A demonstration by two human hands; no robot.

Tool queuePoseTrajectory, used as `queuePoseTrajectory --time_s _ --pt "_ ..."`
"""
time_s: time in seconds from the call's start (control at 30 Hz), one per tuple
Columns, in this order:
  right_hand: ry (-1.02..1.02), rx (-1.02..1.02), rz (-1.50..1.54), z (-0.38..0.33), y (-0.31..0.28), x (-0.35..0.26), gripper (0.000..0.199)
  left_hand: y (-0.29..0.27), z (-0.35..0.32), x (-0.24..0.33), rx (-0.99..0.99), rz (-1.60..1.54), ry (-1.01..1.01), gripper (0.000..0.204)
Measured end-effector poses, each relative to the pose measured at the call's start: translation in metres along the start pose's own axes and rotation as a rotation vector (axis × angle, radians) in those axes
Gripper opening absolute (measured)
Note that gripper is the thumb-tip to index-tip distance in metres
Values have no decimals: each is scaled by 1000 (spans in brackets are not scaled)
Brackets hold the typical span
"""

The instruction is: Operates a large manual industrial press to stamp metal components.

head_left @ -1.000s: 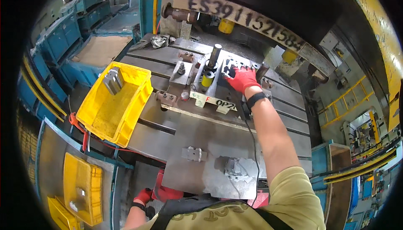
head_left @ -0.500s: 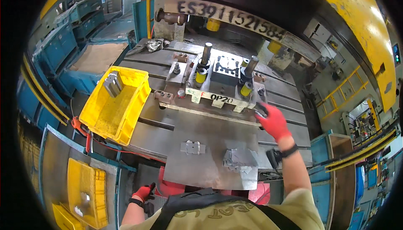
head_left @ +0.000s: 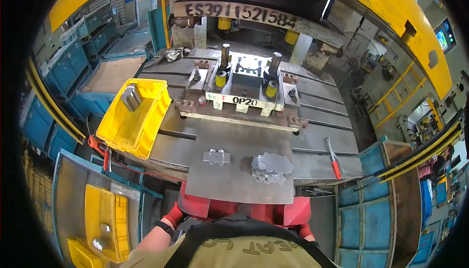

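My left hand (head_left: 173, 214), in a red glove, is low beside the left edge of a red seat (head_left: 195, 206); its fingers are mostly hidden. On the seat's other side my right hand (head_left: 305, 231), also red-gloved, shows only in part, its fingers hidden below the seat's edge. Above them, a flat metal plate (head_left: 239, 189) carries a stack of thin metal blanks (head_left: 272, 167) and a single shaped metal piece (head_left: 216, 157). Tongs with a red handle (head_left: 335, 166) lie on the press bed to the right. Behind the plate stands a die (head_left: 246, 92) with two guide posts.
A yellow bin (head_left: 154, 121) holding grey metal parts sits at the left of the slotted press bed (head_left: 320, 138). The raised upper die (head_left: 234, 13) hangs overhead. Lower left is another yellow bin (head_left: 100, 214); a blue metal frame (head_left: 364, 214) stands at right.
My right hand has dropped from the die's right front corner to beside the red seat. Red-handled tongs now lie on the bed at right. My left hand has moved slightly up against the seat.
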State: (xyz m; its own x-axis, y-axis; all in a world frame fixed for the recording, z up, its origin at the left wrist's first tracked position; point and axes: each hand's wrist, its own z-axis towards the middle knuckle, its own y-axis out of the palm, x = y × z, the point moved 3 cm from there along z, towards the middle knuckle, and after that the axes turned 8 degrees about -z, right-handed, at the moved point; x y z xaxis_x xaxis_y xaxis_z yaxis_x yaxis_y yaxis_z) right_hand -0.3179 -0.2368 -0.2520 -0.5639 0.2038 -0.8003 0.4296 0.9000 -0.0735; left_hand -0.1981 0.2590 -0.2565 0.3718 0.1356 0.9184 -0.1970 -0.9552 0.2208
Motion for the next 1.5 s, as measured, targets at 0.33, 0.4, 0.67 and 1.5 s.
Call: queuePoseTrajectory --time_s 0.33,0.4,0.67,1.5 --pt "-132 -144 224 19 -2 30 36 4 11 2 95 -10 135 41" --pt "-114 -144 198 19 -3 27 36 7 9 5 97 -14 152 43" --pt "-81 -148 116 23 -6 17 37 9 16 13 88 -15 205 50" --pt "-1084 365 -954 -76 93 -232 54 57 64 306 1 430 160 25"
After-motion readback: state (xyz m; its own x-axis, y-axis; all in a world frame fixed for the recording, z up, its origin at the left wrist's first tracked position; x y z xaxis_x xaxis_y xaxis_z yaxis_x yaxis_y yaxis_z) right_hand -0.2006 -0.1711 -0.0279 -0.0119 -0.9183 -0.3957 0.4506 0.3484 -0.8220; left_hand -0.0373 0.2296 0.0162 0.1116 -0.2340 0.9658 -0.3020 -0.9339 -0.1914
